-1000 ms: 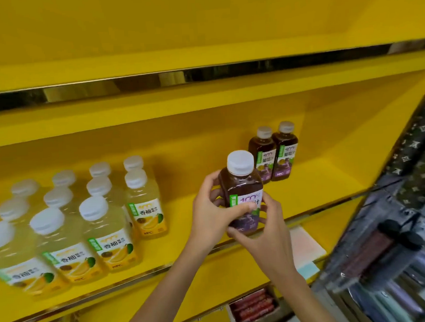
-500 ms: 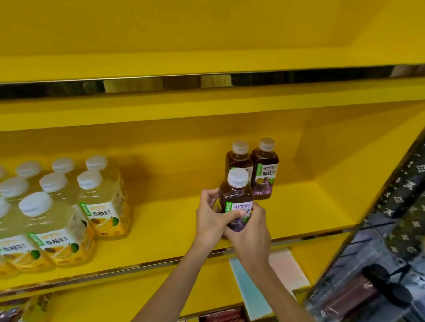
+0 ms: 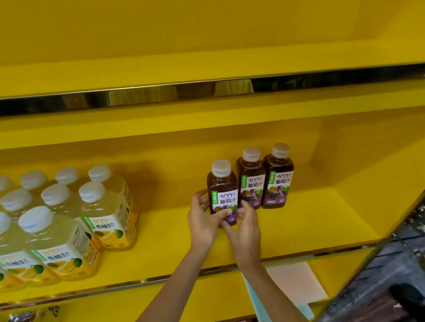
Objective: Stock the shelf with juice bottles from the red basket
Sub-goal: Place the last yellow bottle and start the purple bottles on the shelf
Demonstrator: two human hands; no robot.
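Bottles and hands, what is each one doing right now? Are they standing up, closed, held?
Held grape juice bottle: upright, capped, gripped low down by both hands.
Two grape juice bottles: standing side by side on the yellow shelf, capped.
Pale yellow juice bottles: standing in rows, capped.
Left hand: closed around the held bottle.
Right hand: closed around the held bottle.
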